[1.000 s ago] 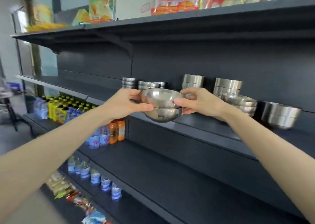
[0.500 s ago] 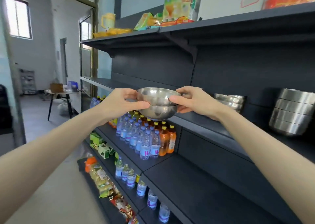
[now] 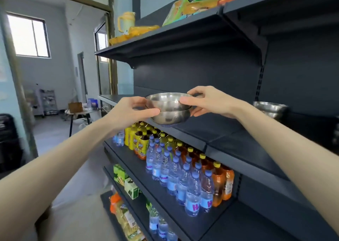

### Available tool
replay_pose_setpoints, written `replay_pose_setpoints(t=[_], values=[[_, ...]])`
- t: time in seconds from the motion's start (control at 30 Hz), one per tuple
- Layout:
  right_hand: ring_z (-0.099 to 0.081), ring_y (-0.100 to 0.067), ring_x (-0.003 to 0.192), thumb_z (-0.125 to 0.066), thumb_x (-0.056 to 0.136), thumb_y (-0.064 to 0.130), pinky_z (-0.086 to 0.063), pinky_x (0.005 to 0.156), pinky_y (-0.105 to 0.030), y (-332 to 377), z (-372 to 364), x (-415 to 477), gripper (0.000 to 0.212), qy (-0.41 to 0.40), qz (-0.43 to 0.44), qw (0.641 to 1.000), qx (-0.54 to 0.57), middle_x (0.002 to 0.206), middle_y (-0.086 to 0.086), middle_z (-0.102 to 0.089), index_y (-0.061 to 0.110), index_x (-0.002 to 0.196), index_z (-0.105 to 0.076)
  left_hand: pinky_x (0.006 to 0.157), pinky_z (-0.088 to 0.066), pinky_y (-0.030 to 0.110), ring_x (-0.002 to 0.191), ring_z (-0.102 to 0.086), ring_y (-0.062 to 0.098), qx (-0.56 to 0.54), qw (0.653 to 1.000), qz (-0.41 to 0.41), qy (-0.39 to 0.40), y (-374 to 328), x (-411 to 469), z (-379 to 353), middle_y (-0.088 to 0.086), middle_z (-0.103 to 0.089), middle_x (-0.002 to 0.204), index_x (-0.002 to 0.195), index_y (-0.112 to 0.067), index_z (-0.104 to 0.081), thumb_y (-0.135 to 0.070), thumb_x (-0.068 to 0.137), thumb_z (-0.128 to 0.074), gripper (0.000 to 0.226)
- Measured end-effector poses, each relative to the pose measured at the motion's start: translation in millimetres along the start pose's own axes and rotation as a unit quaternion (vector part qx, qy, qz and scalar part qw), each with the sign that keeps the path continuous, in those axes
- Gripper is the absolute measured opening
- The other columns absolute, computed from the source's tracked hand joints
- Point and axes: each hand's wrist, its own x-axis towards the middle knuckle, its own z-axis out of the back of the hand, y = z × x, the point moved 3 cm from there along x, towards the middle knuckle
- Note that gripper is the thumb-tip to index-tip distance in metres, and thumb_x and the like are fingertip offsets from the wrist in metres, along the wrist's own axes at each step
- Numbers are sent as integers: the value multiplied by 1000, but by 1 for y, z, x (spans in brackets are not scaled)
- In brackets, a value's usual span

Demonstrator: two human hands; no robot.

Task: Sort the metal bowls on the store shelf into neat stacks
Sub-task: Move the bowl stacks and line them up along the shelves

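Note:
Two nested metal bowls [image 3: 169,110] are held between both hands just above the front of the dark middle shelf [image 3: 229,139]. My left hand [image 3: 128,112] grips the left rim with thumb on the front and fingers behind. My right hand [image 3: 207,102] grips the right rim, thumb across the front. Another short stack of metal bowls [image 3: 269,108] sits on the same shelf at the far right, partly cut off by the shelf edge.
Below the middle shelf stand rows of water, orange and yellow drink bottles [image 3: 183,171]. Green cartons [image 3: 126,181] and snack packets lie on lower shelves. The top shelf [image 3: 165,37] carries packets and a yellow jug. To the left is open floor with a small table [image 3: 78,112].
Both hands have carried the two nested bowls leftward along the shelf, away from the other bowl stacks. The view has turned left, so most stacks have left the frame.

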Motion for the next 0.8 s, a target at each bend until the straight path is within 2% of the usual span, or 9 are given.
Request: replay_pose_setpoints(t=[0.13,0.23,0.37,0.47,0.63,0.8], values=[[-71,-14,84,-69,79,46,-58,75,-24,-7,-15,60,55,-9,-3,1000,-4,105,-7,-69,11,120,-57,97,-51,37,103,-66,19,-32,999,-2,5,43,47,19,1,-72,104,105,-16,-69,-27,75,-79,33],[-72,-13,83,-70,79,45,-58,74,-24,-16,-32,107,51,-16,-9,1000,-5,105,-6,-69,11,115,-60,96,-48,33,100,-66,13,-57,998,-7,-4,82,84,34,-5,-73,101,99,-19,-70,-23,75,-79,26],[-72,-10,79,-70,79,45,-57,70,-20,-25,-60,173,50,-36,-27,999,-10,105,-5,-68,10,114,-59,81,-48,19,86,-66,-5,-115,993,-10,-15,140,135,58,-13,-72,97,95,-30,-67,-19,73,-79,27],[-73,-13,83,-71,78,45,-57,73,-21,-28,-82,226,53,-51,-49,997,-8,106,-6,-68,10,117,-57,76,-47,12,87,-67,-3,-133,991,-8,7,182,179,87,-8,-72,99,98,-28,-66,-17,71,-80,32],[-73,-12,81,-71,80,42,-57,71,-20,-28,-116,307,51,-82,-74,994,-6,101,-5,-70,10,116,-57,87,-49,18,93,-69,3,-148,988,-16,43,246,251,133,-7,-74,99,106,-19,-69,-17,70,-82,39],[-72,-16,85,-70,80,44,-58,73,-20,-34,-141,378,49,-105,-97,990,-16,100,-9,-72,10,113,-58,91,-49,21,95,-68,4,-145,987,-24,72,298,317,165,-8,-74,100,110,-17,-69,-21,70,-82,42]])
